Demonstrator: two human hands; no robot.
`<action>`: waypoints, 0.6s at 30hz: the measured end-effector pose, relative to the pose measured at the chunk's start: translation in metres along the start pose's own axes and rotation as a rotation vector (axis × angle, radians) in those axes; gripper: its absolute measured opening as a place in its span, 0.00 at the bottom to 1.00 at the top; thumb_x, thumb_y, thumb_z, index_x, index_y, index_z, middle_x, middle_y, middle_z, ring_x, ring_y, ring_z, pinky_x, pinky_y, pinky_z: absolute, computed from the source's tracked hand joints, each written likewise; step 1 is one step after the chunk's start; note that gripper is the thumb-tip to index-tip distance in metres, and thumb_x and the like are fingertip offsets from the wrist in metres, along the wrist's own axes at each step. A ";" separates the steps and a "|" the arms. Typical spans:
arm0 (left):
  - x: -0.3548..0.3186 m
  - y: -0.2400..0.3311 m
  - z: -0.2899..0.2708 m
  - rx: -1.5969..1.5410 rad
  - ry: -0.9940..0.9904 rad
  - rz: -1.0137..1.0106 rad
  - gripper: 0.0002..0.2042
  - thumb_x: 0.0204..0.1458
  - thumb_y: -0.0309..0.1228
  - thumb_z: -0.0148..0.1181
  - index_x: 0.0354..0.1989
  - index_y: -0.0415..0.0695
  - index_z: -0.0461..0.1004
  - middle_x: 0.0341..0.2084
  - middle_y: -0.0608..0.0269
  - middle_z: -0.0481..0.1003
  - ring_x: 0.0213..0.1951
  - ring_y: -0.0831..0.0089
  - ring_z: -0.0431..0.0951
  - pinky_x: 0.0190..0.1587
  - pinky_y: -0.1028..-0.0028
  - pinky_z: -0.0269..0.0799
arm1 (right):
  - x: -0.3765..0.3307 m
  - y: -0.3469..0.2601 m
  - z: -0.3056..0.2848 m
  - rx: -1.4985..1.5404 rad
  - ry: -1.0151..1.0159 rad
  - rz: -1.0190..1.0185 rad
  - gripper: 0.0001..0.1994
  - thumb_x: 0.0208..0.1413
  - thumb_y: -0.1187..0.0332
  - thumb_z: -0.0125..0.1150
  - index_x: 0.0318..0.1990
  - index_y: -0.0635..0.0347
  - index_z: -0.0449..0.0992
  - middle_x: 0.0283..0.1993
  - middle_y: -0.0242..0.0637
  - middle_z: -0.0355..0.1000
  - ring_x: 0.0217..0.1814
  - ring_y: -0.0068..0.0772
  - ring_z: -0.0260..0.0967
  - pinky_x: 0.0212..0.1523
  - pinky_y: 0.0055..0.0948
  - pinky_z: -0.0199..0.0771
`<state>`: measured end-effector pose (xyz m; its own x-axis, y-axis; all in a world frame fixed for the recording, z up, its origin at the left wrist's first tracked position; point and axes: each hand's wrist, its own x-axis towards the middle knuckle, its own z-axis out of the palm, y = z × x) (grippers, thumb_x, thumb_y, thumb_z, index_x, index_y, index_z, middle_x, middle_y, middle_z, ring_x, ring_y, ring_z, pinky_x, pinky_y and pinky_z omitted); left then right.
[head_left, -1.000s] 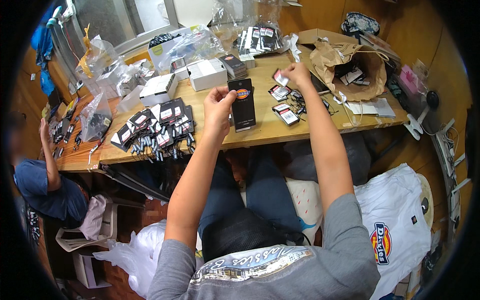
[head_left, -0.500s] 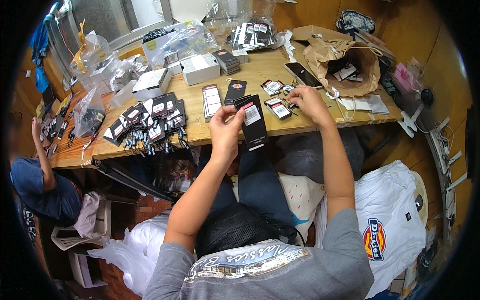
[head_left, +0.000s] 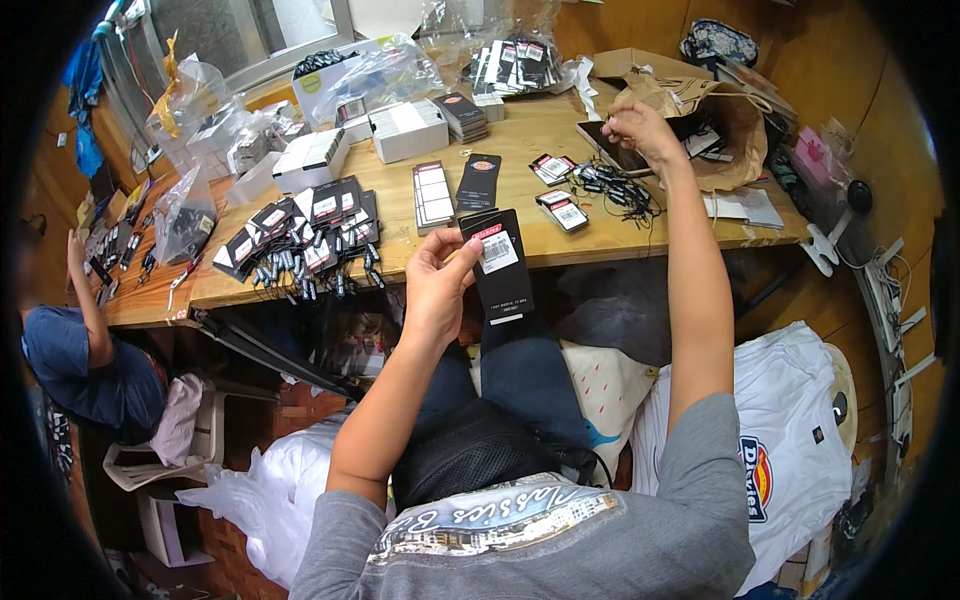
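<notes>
My left hand [head_left: 436, 280] pinches a small stack of black hang tags [head_left: 505, 288] upright in front of the table edge. The front tag carries a white barcode sticker with a red band. My right hand [head_left: 643, 132] is raised over the dark phone [head_left: 610, 150], its fingers curled together; whatever they may hold is too small to make out. Below it lies a tangle of black tag strings [head_left: 612, 188]. Beside the strings are a few stickered tags [head_left: 563, 212]. A black tag [head_left: 479, 182] and a stack of white labels [head_left: 432, 197] lie beyond my left hand.
A heap of strung tags [head_left: 310, 232] covers the table's left part. Behind it stand white boxes of cards [head_left: 408, 132] and a tag stack [head_left: 461, 118]. An open brown paper bag [head_left: 745, 170] stands at right. Another person [head_left: 90, 370] sits at far left.
My right hand has lifted from the string tangle and moved up and away, over the phone. My left hand still holds the hang tags, turned slightly more face-on.
</notes>
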<state>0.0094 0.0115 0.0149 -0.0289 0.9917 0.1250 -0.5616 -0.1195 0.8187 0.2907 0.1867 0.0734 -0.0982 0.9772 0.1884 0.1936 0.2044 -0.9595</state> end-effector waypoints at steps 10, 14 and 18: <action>-0.003 -0.003 -0.006 0.011 -0.058 -0.048 0.05 0.43 0.22 0.55 0.28 0.40 0.66 0.25 0.65 0.70 0.25 0.83 0.70 0.25 0.88 0.65 | 0.012 -0.014 -0.019 0.202 0.043 -0.046 0.15 0.45 0.75 0.54 0.43 0.62 0.64 0.32 0.37 0.69 0.29 0.21 0.65 0.30 0.16 0.67; 0.000 -0.001 -0.002 0.123 -0.078 -0.070 0.06 0.43 0.23 0.54 0.30 0.39 0.66 0.29 0.63 0.70 0.29 0.80 0.71 0.31 0.83 0.68 | -0.001 -0.027 -0.007 0.574 -0.076 -0.131 0.13 0.45 0.77 0.52 0.41 0.64 0.65 0.36 0.42 0.68 0.32 0.25 0.66 0.31 0.17 0.66; 0.014 0.014 0.029 0.161 -0.265 0.012 0.05 0.42 0.23 0.54 0.29 0.39 0.67 0.48 0.56 0.62 0.38 0.76 0.70 0.36 0.81 0.69 | -0.037 -0.057 0.031 0.633 -0.185 -0.228 0.13 0.45 0.77 0.52 0.42 0.62 0.65 0.37 0.41 0.68 0.33 0.26 0.66 0.33 0.19 0.68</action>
<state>0.0255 0.0227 0.0445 0.1940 0.9459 0.2600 -0.4240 -0.1582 0.8918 0.2529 0.1374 0.1145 -0.2439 0.8765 0.4151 -0.4520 0.2760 -0.8482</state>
